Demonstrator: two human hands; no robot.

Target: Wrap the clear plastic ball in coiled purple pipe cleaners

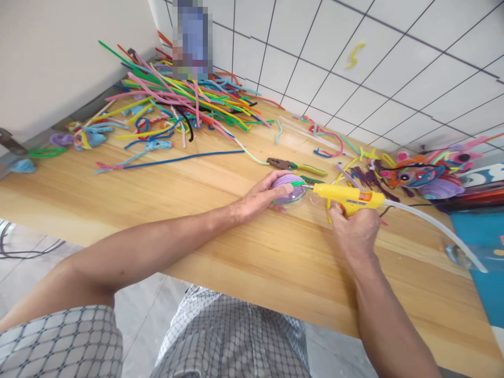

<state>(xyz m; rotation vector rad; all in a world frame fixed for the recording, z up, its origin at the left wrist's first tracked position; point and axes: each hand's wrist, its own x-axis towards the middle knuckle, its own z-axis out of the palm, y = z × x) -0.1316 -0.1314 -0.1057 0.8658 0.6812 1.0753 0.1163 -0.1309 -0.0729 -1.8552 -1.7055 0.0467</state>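
In my left hand (262, 197) is a clear plastic ball (296, 196), its upper side wrapped in rows of purple pipe cleaner (284, 181). A short green strip (298, 183) lies across the ball by my thumb. My right hand (356, 231) is closed around the handle of a yellow hot glue gun (346, 197). The metal nozzle points left and meets the ball close to the green strip; whether it touches is hard to tell. From the gun's back end a long translucent glue stick (441, 226) curves out to the right. Pliers (295, 166) with yellow-green handles lie just behind the ball.
A large heap of coloured pipe cleaners (189, 100) covers the back left of the wooden table (220, 252). Twisted pipe-cleaner figures (413, 173) sit at the back right, beside a blue mat (476, 231). A white tiled wall (299, 58) borders the far edge.
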